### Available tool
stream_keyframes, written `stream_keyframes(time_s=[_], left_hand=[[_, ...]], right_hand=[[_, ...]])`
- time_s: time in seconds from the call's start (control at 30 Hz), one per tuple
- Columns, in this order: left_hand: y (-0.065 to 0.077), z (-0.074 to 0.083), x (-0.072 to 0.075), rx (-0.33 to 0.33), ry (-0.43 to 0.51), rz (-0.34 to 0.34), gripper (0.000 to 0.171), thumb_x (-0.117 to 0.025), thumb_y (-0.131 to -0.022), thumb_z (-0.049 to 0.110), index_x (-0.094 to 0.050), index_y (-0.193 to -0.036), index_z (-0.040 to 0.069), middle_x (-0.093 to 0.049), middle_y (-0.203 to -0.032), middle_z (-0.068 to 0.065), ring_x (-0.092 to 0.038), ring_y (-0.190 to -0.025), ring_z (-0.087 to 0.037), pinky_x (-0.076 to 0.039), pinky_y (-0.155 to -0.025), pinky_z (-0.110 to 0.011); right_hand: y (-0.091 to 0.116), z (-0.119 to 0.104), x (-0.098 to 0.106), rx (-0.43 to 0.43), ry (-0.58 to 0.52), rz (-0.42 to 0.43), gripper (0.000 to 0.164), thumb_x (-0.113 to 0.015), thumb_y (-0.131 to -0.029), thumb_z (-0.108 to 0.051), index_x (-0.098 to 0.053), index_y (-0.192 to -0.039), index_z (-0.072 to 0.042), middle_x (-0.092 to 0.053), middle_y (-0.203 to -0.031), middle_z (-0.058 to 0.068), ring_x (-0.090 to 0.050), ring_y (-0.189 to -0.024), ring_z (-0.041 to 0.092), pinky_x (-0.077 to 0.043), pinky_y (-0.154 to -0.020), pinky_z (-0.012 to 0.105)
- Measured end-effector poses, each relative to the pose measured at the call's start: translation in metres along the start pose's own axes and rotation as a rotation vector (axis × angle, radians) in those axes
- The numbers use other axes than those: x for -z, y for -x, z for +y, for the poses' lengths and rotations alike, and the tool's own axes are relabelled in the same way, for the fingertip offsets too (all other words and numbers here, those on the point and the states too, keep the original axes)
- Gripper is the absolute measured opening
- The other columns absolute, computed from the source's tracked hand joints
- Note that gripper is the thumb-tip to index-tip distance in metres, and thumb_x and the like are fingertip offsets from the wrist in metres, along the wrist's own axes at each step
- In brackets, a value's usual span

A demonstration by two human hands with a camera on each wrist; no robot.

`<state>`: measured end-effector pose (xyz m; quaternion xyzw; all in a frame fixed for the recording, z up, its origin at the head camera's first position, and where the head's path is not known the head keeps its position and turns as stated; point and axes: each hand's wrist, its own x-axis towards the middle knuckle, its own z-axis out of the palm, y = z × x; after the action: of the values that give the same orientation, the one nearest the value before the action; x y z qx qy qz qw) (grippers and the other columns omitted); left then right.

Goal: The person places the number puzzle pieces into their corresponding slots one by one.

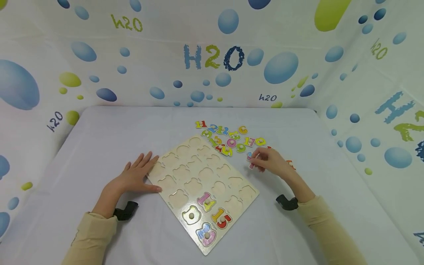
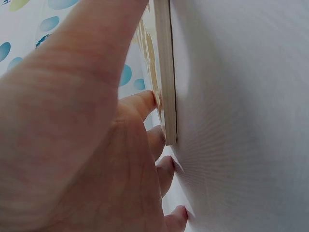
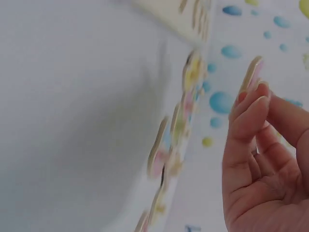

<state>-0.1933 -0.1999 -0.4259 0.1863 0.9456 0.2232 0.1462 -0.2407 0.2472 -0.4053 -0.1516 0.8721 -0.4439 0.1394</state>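
My right hand (image 1: 268, 161) pinches a small pink-faced puzzle piece (image 3: 253, 75) between thumb and fingertips, to the right of the wooden board (image 1: 206, 185). Most of that piece is hidden by the fingers, so I cannot tell its number. My left hand (image 1: 136, 178) lies spread at the board's left corner, thumb and fingers touching its edge. The board sits diagonally, with many bare cutouts. Near its bottom corner, knobbed pieces fill several slots: a pink-and-yellow 14 (image 1: 202, 199), an orange-and-red 15 (image 1: 217, 214), a pale piece (image 1: 187, 213) and a blue-and-pink piece (image 1: 202, 231).
Loose colourful number pieces, among them an 11 (image 1: 201, 124) and a pink 0 (image 1: 229, 141), crowd beyond the board's upper right edge. An orange piece (image 1: 290, 164) lies partly behind the right forearm. White cloth (image 1: 116, 136) covers the table, with a printed curtain (image 1: 159, 44) behind.
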Motion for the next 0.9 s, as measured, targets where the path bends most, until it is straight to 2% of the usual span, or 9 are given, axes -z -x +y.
stream_keyframes(time_s=[0.17, 0.47, 0.67, 0.9], left_hand=[[-0.001, -0.001, -0.001, 0.0, -0.001, -0.003, 0.109, -0.074, -0.07, 0.055, -0.022, -0.146, -0.003, -0.007, -0.151, -0.027, 0.001, -0.136, -0.045, -0.002, -0.098, -0.069], [0.0, 0.001, 0.0, 0.002, 0.006, -0.005, 0.109, -0.074, -0.07, 0.055, -0.022, -0.146, -0.004, -0.007, -0.151, -0.027, 0.001, -0.136, -0.046, -0.002, -0.099, -0.068], [0.001, 0.002, 0.0, -0.006, 0.015, 0.01, 0.109, -0.075, -0.069, 0.054, -0.023, -0.145, -0.004, -0.008, -0.15, -0.028, 0.0, -0.135, -0.047, -0.002, -0.098, -0.069], [0.004, 0.004, -0.001, 0.003, 0.025, 0.011, 0.109, -0.077, -0.068, 0.052, -0.024, -0.144, -0.005, -0.009, -0.149, -0.029, -0.001, -0.135, -0.047, -0.002, -0.098, -0.069]], right_hand=[[-0.02, -0.022, -0.022, -0.019, -0.172, -0.056, 0.018, -0.066, -0.089, -0.017, -0.06, -0.091, -0.001, -0.066, -0.079, 0.018, -0.059, -0.06, 0.02, -0.053, -0.059, 0.03], [-0.064, -0.058, -0.066, 0.012, -0.285, -0.148, 0.012, -0.065, -0.089, -0.009, -0.059, -0.09, 0.002, -0.065, -0.075, 0.021, -0.062, -0.057, 0.017, -0.055, -0.059, 0.033], [-0.089, -0.068, -0.095, -0.039, -0.265, -0.196, 0.015, -0.068, -0.087, -0.012, -0.061, -0.089, 0.001, -0.065, -0.067, 0.01, -0.061, -0.055, 0.015, -0.054, -0.059, 0.03], [-0.103, -0.073, -0.12, -0.118, -0.189, -0.188, 0.015, -0.069, -0.087, -0.013, -0.062, -0.084, 0.0, -0.064, -0.062, 0.009, -0.061, -0.05, 0.013, -0.052, -0.053, 0.025]])
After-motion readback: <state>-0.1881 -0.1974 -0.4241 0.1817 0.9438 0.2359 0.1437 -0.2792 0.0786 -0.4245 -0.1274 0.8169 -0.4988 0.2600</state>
